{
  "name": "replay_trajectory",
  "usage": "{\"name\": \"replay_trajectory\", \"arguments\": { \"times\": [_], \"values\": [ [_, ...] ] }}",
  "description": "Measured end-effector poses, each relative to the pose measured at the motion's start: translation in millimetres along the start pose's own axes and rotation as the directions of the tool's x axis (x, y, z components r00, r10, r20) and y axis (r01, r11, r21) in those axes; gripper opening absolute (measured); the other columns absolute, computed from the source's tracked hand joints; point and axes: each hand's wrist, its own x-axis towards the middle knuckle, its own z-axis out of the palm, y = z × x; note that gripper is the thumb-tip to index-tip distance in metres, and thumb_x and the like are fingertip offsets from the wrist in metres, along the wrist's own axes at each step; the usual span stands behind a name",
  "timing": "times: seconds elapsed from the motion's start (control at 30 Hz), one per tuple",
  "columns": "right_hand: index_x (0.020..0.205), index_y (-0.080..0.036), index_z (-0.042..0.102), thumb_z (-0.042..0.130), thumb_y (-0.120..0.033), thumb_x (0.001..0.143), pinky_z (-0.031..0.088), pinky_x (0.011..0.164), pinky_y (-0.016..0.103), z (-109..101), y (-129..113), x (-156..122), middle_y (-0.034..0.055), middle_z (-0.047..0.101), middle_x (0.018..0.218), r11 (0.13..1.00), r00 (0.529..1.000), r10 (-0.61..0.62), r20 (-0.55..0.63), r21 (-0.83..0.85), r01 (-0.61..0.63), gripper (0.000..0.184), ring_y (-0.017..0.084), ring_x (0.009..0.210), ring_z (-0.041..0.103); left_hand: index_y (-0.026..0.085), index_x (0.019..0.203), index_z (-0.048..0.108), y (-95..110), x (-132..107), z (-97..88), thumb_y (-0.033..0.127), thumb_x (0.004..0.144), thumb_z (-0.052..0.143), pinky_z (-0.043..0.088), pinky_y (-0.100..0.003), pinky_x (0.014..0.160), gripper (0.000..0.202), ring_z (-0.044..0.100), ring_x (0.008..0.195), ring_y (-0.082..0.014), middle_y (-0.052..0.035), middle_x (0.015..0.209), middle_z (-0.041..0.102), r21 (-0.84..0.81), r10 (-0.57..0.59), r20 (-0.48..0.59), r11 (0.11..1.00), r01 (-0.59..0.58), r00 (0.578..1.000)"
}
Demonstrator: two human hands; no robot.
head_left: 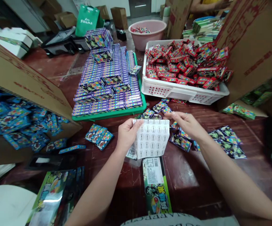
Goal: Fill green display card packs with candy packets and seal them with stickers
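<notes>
Two hands hold one sticker sheet [153,138] just above the dark red table [187,175]. The left hand [126,133] is pinched on the sheet's upper left edge, thumb on top. The right hand [185,122] grips the upper right corner between its fingertips. The sheet is white with rows of small round stickers; each has print on it, too small to read.

Below the sheet lies a green packet [156,185] with a white barcode label near its top and large Chinese characters on a cartoon picture lower down. I cannot make out the words. A similar packet [55,194] lies at the lower left, catching glare.

Behind the sheet, a green tray [143,105] carries neat stacks of purple boxes [107,81] with a cartoon figure and coloured dots on their sides. Right of it a white basket [185,92] is heaped with red boxes [187,62], and a pink basin [142,37] further back holds a few more.

Loose blue boxes [99,136] lie just left of the left hand, and many more fill a cardboard carton [24,78] at the far left — its red print is too blurred to read. Dark packets [227,141] lie scattered to the right of the right hand. A green bag [87,18] at the back shows white lettering, not legible.
</notes>
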Motion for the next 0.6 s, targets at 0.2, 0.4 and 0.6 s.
{"name": "replay_trajectory", "arguments": {
  "times": [0.2,0.4,0.6],
  "values": [
    [0.088,-0.024,0.073,0.068,-0.046,0.090,0.051,0.090,0.039,-16,-11,15,0.0042,0.073,0.097,0.938,0.947,-0.308,0.089,-0.139,0.318,0.022,0.021,0.093,0.066,0.015,0.078,0.070,-7,10,0.0,0.049,0.080,0.078,0.042,-0.021,0.059,0.035,0.053,0.062,-0.0106,0.0018,0.068,0.063,0.017,-0.037,0.002,0.999,0.037,0.999],
    [0.134,-0.028,0.061,0.069,-0.040,0.090,0.051,0.090,0.040,2,-4,28,0.0041,0.073,0.108,0.956,0.967,-0.247,0.067,-0.146,0.255,0.047,0.021,0.096,0.066,0.016,0.076,0.069,-14,12,2.5,0.050,0.079,0.078,0.040,-0.021,0.057,0.036,0.052,0.061,-0.0106,0.0018,0.068,0.063,0.011,-0.075,0.002,0.997,0.075,0.997],
    [0.143,-0.028,0.051,0.070,-0.038,0.090,0.053,0.091,0.040,13,-24,5,0.0017,0.070,0.093,0.951,0.951,-0.306,0.048,-0.020,0.307,0.057,0.020,0.088,0.066,0.015,0.081,0.072,-14,23,0.8,0.052,0.084,0.073,0.044,-0.026,0.064,0.037,0.060,0.070,-0.0169,-0.0034,0.076,0.068,0.298,0.001,-0.060,0.954,0.017,0.998]
  ]
}}
